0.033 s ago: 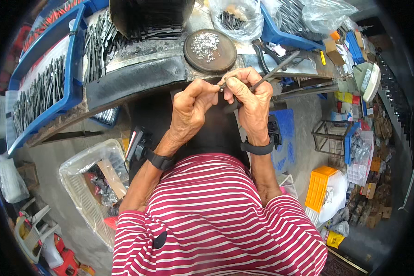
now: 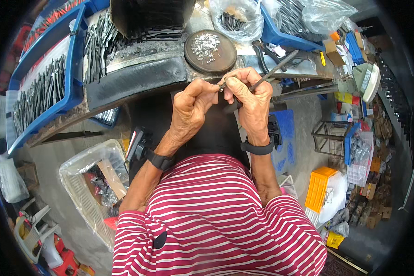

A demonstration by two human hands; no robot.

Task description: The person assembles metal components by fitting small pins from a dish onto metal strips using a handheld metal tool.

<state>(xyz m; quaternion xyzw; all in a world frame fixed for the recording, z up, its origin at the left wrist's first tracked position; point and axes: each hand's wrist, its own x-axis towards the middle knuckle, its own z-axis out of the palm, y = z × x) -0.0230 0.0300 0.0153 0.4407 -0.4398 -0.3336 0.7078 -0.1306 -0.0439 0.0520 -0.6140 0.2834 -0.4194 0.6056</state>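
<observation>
In front of me, at the bench's near edge, my two hands meet with their fingertips together. My left hand (image 2: 193,103) is closed, pinching a tiny dark metal piece (image 2: 222,86) between thumb and forefinger. My right hand (image 2: 250,96) is closed too, its thumb and forefinger at the same small piece. A slim dark rod (image 2: 280,66) runs through its grip and sticks out up and to the right; its lower part is hidden by the fingers. Just beyond the hands stands a round brown dish (image 2: 230,55) with a heap of small silvery metal parts (image 2: 205,46).
Dark-handled pliers (image 2: 262,57) lie right of the dish. On the bench's left, a blue tray (image 2: 73,78) holds many dark slim pieces. A plastic bag (image 2: 237,20) with dark parts stands behind the dish. A plastic-lined crate (image 2: 78,170) sits on the floor at left.
</observation>
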